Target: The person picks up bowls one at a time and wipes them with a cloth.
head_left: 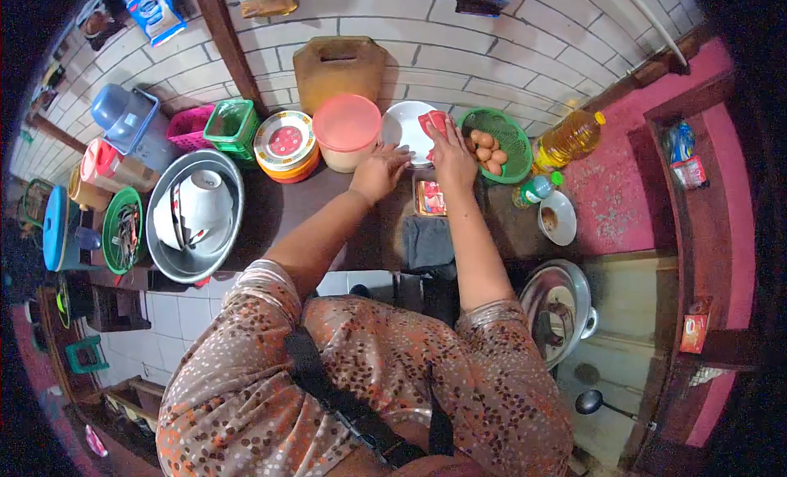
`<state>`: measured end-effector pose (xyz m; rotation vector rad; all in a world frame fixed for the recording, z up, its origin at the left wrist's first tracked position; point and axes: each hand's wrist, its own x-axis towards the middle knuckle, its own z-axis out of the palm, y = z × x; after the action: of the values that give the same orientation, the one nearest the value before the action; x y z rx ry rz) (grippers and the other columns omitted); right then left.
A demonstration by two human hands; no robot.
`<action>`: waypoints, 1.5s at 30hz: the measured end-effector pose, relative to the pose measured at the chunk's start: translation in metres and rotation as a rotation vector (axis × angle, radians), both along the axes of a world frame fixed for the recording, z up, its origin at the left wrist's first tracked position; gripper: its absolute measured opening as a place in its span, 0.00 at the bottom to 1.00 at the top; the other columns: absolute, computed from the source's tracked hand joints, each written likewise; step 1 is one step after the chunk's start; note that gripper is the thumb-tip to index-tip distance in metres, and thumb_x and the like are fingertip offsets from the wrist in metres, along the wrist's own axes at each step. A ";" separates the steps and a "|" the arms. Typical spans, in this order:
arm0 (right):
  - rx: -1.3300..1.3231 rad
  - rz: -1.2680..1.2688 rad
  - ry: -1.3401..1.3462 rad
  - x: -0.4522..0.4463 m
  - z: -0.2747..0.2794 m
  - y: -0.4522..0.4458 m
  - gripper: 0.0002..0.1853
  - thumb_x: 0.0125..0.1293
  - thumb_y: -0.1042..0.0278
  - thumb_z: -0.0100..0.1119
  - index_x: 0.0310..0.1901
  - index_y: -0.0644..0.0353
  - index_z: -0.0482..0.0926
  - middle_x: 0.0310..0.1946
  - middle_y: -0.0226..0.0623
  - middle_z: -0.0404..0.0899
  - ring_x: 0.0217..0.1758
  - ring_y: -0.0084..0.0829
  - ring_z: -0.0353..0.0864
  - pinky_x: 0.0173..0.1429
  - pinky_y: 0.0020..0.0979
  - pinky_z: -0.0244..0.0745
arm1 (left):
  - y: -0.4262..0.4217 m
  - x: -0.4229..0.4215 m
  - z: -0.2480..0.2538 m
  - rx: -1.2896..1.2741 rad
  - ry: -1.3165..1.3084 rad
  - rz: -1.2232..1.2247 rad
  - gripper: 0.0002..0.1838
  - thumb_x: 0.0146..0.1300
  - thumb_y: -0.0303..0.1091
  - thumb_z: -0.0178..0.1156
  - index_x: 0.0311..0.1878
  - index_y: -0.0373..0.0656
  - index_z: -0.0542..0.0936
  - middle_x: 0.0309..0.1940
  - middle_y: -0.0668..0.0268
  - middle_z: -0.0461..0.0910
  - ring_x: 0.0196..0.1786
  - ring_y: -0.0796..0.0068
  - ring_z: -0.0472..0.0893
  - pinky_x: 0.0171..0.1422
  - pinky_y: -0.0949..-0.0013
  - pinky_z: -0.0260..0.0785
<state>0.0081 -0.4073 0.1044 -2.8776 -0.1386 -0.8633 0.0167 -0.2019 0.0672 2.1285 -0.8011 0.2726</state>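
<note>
A white plate (398, 126) stands at the back of the dark counter, in front of the tiled wall. My right hand (452, 155) presses a crumpled red cloth (429, 126) against the plate's right side, with its fingers over it. At the plate's lower left edge, my left hand (380, 173) has its fingers bent around the rim. A small red packet (429, 198) lies below the plate, between my forearms. Right beside my right hand sits a green basket (510, 132) with several brown eggs (495, 160).
Left of the plate are a pink-lidded tub (347, 123), stacked plates (284, 141) and a metal basin (197, 268) with dishes. An oil bottle (566, 145), a small green-capped bottle (537, 190) and a white bowl (566, 219) stand right. A dark cloth (428, 243) hangs over the front edge.
</note>
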 end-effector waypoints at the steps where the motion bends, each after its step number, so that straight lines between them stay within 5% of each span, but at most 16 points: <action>1: -0.060 -0.035 0.000 -0.003 0.002 0.000 0.29 0.64 0.69 0.64 0.67 0.30 0.81 0.76 0.36 0.73 0.75 0.42 0.77 0.63 0.42 0.84 | -0.001 0.002 -0.004 -0.003 -0.006 0.013 0.15 0.74 0.36 0.63 0.60 0.46 0.87 0.63 0.61 0.85 0.71 0.53 0.79 0.83 0.48 0.62; 6: -0.029 0.020 -0.112 -0.002 0.005 -0.003 0.28 0.69 0.68 0.62 0.69 0.28 0.80 0.75 0.35 0.74 0.68 0.44 0.83 0.58 0.46 0.85 | 0.004 -0.003 0.009 0.040 -0.082 -0.014 0.18 0.76 0.36 0.61 0.65 0.48 0.84 0.65 0.60 0.83 0.74 0.51 0.76 0.80 0.47 0.65; 8: 0.201 -0.156 0.203 -0.016 0.034 0.006 0.27 0.71 0.66 0.62 0.70 0.30 0.79 0.74 0.37 0.74 0.66 0.46 0.84 0.60 0.46 0.84 | 0.009 -0.006 0.013 0.050 -0.097 -0.011 0.17 0.76 0.36 0.61 0.65 0.48 0.85 0.65 0.59 0.83 0.73 0.50 0.77 0.78 0.48 0.67; 12: 0.592 0.071 0.132 -0.034 0.061 0.008 0.22 0.75 0.62 0.62 0.69 0.44 0.81 0.71 0.39 0.78 0.68 0.46 0.81 0.69 0.38 0.76 | 0.024 -0.024 0.023 -0.044 0.066 -0.006 0.17 0.75 0.37 0.61 0.62 0.47 0.85 0.62 0.56 0.85 0.66 0.50 0.81 0.69 0.52 0.75; 15: 0.639 0.152 0.106 -0.042 0.064 0.018 0.22 0.76 0.61 0.61 0.69 0.50 0.81 0.69 0.41 0.80 0.71 0.42 0.81 0.73 0.36 0.72 | 0.047 -0.042 0.040 -0.088 0.200 -0.087 0.16 0.75 0.38 0.62 0.61 0.43 0.85 0.59 0.55 0.86 0.60 0.50 0.85 0.66 0.52 0.77; 23: 0.839 0.354 0.118 -0.069 0.059 0.072 0.22 0.78 0.65 0.62 0.70 0.55 0.80 0.69 0.42 0.81 0.71 0.32 0.80 0.73 0.34 0.72 | 0.142 -0.098 0.088 -0.064 0.004 0.017 0.17 0.75 0.34 0.62 0.64 0.43 0.84 0.65 0.57 0.83 0.70 0.53 0.80 0.75 0.53 0.72; 29: 0.958 0.494 0.270 -0.089 0.071 0.158 0.22 0.80 0.68 0.60 0.72 0.61 0.77 0.72 0.40 0.78 0.76 0.29 0.73 0.79 0.31 0.63 | 0.257 -0.133 0.094 -0.158 -0.011 0.260 0.18 0.75 0.29 0.62 0.65 0.43 0.84 0.67 0.60 0.83 0.75 0.54 0.76 0.83 0.51 0.63; 30: 0.959 0.495 0.279 -0.092 0.076 0.177 0.22 0.80 0.68 0.60 0.72 0.61 0.77 0.72 0.40 0.78 0.76 0.29 0.73 0.79 0.31 0.63 | 0.274 -0.137 0.098 -0.183 -0.070 0.321 0.18 0.73 0.31 0.65 0.64 0.46 0.85 0.64 0.58 0.84 0.71 0.50 0.79 0.78 0.53 0.69; 36: 1.056 0.683 0.396 -0.096 0.088 0.311 0.22 0.79 0.66 0.62 0.71 0.61 0.78 0.71 0.37 0.79 0.72 0.25 0.76 0.77 0.31 0.67 | 0.370 -0.152 0.095 -0.111 -0.130 0.460 0.17 0.72 0.33 0.66 0.63 0.49 0.86 0.65 0.61 0.84 0.72 0.52 0.79 0.77 0.54 0.70; 38: 1.119 0.742 0.554 -0.093 0.086 0.349 0.24 0.81 0.64 0.59 0.73 0.62 0.75 0.75 0.39 0.75 0.78 0.27 0.69 0.82 0.33 0.58 | 0.395 -0.153 0.092 -0.105 -0.132 0.475 0.17 0.72 0.34 0.66 0.62 0.50 0.86 0.65 0.61 0.84 0.72 0.51 0.79 0.77 0.52 0.70; 39: 1.061 0.869 0.389 -0.087 0.077 0.371 0.22 0.79 0.65 0.61 0.71 0.62 0.78 0.72 0.38 0.77 0.72 0.26 0.76 0.77 0.31 0.68 | 0.407 -0.153 0.090 -0.093 -0.134 0.488 0.16 0.72 0.35 0.66 0.61 0.50 0.87 0.64 0.61 0.84 0.72 0.50 0.79 0.77 0.50 0.70; 45: 1.081 0.842 0.532 -0.077 0.064 0.455 0.23 0.79 0.63 0.62 0.71 0.60 0.78 0.71 0.40 0.79 0.72 0.26 0.76 0.76 0.32 0.68 | 0.478 -0.140 0.056 0.134 -0.136 0.618 0.23 0.71 0.42 0.66 0.68 0.51 0.82 0.75 0.57 0.74 0.77 0.40 0.71 0.80 0.44 0.63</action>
<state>-0.0692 0.0481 0.1682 -1.6574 -0.5547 0.0509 -0.1236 0.2762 0.1230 2.4626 -0.2141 0.7062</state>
